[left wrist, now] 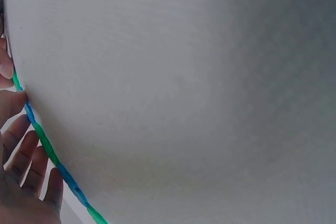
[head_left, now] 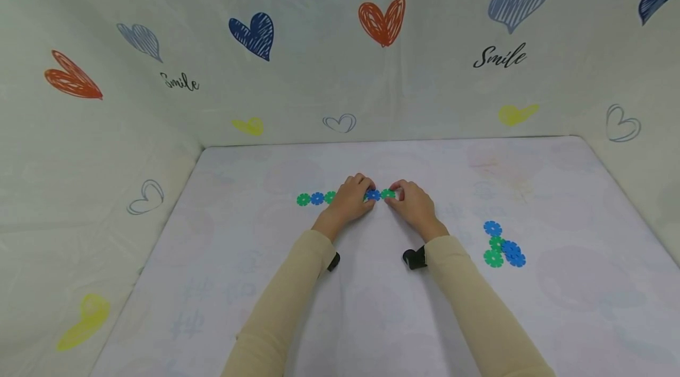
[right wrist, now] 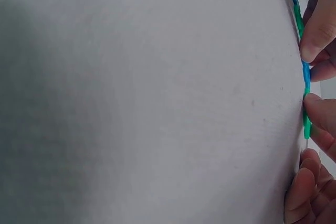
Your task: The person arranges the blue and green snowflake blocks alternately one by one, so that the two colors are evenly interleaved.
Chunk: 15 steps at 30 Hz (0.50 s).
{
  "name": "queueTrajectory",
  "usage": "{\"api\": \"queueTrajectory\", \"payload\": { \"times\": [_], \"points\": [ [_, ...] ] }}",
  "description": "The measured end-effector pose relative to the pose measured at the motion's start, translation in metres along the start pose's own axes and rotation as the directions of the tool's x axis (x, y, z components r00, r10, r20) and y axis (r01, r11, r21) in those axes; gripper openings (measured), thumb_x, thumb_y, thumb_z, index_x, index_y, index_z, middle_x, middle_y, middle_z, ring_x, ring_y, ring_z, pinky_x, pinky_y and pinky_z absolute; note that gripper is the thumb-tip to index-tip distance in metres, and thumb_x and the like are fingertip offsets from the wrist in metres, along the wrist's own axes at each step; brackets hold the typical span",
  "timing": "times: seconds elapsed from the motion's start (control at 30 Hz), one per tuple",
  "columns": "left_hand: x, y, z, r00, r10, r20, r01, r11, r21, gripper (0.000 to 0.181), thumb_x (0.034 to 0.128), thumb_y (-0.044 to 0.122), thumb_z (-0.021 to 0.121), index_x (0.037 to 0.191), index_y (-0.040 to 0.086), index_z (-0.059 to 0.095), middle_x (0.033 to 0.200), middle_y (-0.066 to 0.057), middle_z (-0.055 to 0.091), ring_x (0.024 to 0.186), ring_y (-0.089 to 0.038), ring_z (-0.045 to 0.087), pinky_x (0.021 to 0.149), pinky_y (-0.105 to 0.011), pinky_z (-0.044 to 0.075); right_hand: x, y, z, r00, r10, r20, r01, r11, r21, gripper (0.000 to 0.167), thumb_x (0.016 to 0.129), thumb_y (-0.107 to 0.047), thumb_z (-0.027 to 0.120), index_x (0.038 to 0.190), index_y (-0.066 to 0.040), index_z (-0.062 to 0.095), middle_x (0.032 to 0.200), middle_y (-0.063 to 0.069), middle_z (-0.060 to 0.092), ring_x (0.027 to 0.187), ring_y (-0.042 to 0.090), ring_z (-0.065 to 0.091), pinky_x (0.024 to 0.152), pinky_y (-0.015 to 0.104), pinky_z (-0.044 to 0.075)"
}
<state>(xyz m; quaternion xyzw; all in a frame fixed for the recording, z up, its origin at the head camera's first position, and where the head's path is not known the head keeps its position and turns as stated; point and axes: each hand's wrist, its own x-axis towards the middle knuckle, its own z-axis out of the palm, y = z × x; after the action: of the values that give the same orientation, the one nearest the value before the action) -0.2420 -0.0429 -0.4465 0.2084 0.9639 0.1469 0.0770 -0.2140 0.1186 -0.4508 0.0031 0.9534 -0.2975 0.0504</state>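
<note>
A row of green and blue notched flower discs, linked edge to edge, lies across the table in the head view, from a green disc (head_left: pixel 303 199) at the left to another green disc (head_left: pixel 388 193) at the right. My left hand (head_left: pixel 350 197) covers the middle of the row and pinches the blue disc (head_left: pixel 373 194) between thumb and finger. Just to the right, my right hand (head_left: pixel 414 206) pinches the end green disc. Both wrist views show the row edge-on; in the right wrist view the blue disc (right wrist: pixel 306 74) meets the green disc (right wrist: pixel 307 121).
A loose cluster of blue discs (head_left: pixel 512 251) and green discs (head_left: pixel 493 258) lies right of the right forearm. The white table (head_left: pixel 255 282) is backed by a pale curtain (head_left: pixel 319 82) printed with hearts. Black wrist cameras (head_left: pixel 414 258) sit under the sleeves.
</note>
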Motion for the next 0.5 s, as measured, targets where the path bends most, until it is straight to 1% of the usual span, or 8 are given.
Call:
{"api": "queueTrajectory", "payload": {
  "times": [0.33,0.5],
  "points": [
    [-0.0004,0.0002,-0.0009,1.000,-0.001,0.005,0.001,1.000,-0.002,0.032,0.0907,0.028,0.059,0.118,0.013,0.054,0.119,-0.003,0.050,0.111,-0.020,0.046,0.100,-0.035,0.040,0.0004,0.0012,-0.0010,1.000,-0.008,0.014,0.008,1.000,0.017,0.040,0.087,-0.032,0.064,0.119,-0.009,0.056,0.083,0.007,0.052,0.070,0.019,0.046,0.057,0.026,0.033],
    [-0.0004,0.0001,-0.0013,1.000,0.002,0.009,-0.002,1.000,-0.011,0.032,0.0908,0.028,0.059,0.118,0.013,0.054,0.119,-0.003,0.050,0.112,-0.021,0.045,0.100,-0.035,0.039,-0.0019,0.0029,-0.0018,1.000,-0.022,0.021,0.021,0.999,0.050,0.043,0.087,-0.030,0.064,0.122,-0.007,0.054,0.083,0.008,0.051,0.071,0.019,0.046,0.060,0.028,0.034]
  ]
}}
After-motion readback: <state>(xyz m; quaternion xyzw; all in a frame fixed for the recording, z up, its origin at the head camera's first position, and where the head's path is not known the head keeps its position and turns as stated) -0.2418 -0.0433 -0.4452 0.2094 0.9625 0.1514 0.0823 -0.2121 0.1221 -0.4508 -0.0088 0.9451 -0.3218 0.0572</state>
